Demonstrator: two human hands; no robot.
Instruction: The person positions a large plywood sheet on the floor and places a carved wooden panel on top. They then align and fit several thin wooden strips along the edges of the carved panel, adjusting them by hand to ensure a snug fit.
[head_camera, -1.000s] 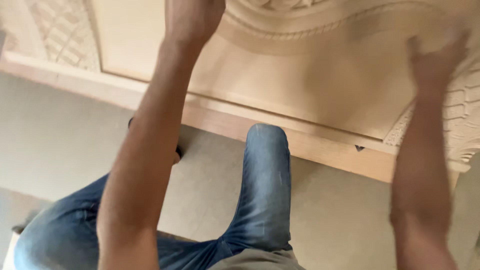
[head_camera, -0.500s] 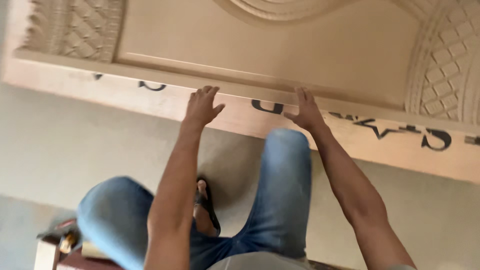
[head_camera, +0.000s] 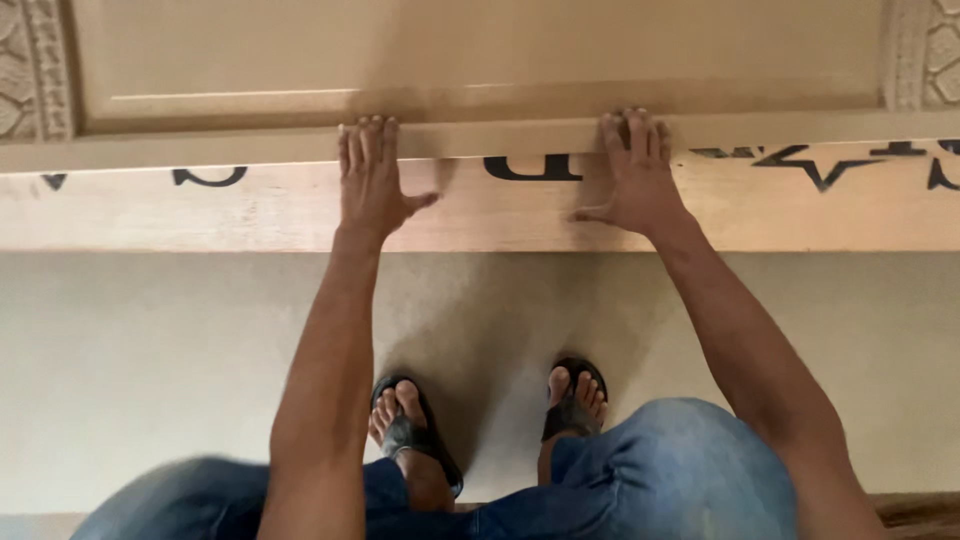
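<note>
Standing close in black sandals (head_camera: 415, 440) on a pale floor (head_camera: 150, 380), knees in blue jeans (head_camera: 680, 470) bent toward the work. Both arms reach forward; left hand (head_camera: 370, 185) and right hand (head_camera: 635, 175) lie flat, palms down, fingers (head_camera: 365, 140) spread and released, gripping nothing, tips hooked just over the near lip of a carved wooden panel (head_camera: 480, 60). That panel rests on a thick board (head_camera: 200, 210) with dark painted marks. Risk, judged: with open palms only, the panel could slide or tip off the board edge; bare toes sit directly beneath, fingertips could be pinched at the lip
</note>
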